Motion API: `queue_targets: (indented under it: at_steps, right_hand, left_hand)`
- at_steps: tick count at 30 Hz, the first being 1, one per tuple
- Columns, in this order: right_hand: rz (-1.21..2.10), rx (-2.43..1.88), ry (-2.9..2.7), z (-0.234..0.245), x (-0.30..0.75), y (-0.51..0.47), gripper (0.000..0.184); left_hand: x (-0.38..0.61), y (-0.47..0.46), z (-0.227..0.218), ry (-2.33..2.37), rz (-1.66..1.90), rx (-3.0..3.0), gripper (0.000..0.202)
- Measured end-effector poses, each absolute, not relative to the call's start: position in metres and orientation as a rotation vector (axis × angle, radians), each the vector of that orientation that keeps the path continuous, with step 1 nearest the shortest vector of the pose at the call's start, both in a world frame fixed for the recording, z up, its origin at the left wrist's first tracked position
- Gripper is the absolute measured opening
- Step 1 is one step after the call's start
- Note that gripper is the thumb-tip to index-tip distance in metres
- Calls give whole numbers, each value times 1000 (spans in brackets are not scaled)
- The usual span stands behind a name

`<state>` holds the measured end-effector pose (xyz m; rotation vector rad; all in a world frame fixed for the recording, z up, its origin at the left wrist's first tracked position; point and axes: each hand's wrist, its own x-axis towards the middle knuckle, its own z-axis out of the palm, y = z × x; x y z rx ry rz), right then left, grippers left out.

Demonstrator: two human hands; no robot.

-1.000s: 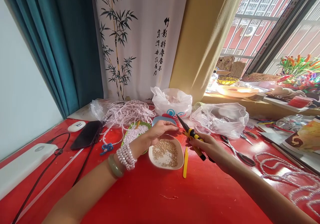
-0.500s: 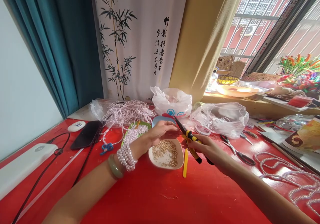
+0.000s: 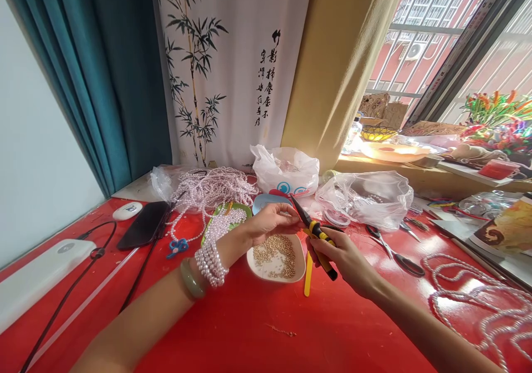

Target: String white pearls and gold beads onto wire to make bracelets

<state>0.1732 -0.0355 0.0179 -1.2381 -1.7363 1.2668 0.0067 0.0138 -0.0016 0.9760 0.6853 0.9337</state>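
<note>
My right hand (image 3: 338,256) is wrapped round needle-nose pliers (image 3: 315,228) with black and yellow handles. Their dark jaws point up and to the left, beside the fingertips of my left hand (image 3: 274,220). Thumb and fingers of that hand are pinched together; whatever lies between them is too small to make out. Pearl strands (image 3: 211,264) and a green bangle (image 3: 192,278) circle my left wrist. Below both hands stands a white dish (image 3: 258,270) of gold beads (image 3: 277,249). A green tray (image 3: 245,209) of pearl beads is partly hidden behind my left forearm.
Pearl strands (image 3: 218,184) are heaped at the back left, near plastic bags (image 3: 286,168). A yellow stick (image 3: 308,276) lies right of the dish, a fine chain (image 3: 282,331) in front. Scissors (image 3: 394,254) and more strands (image 3: 469,290) lie right; a phone (image 3: 143,225) lies left.
My right hand has changed its hold on the pliers, with its fingers now curled round the handles, which look closer together. My left hand has hardly moved.
</note>
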Motion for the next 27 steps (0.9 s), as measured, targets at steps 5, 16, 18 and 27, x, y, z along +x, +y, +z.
queue_targets:
  at_steps: [5,16,18,27]
  right_hand:
    - [1390,-1260,-1682,15,175,-39,20]
    - [629,-1819,-1943,-2,249,20,20]
    - [417,-1926,-2002,-8,269,29,20]
    - [-74,-1931,-2359,-45,290,48,29]
  left_hand:
    - [11,11,-4,645,958,964,19]
    - [5,7,11,719,1166,1101,16]
    - [0,8,16,783,1198,1161,15]
    - [-10,7,31,932,1287,1199,14]
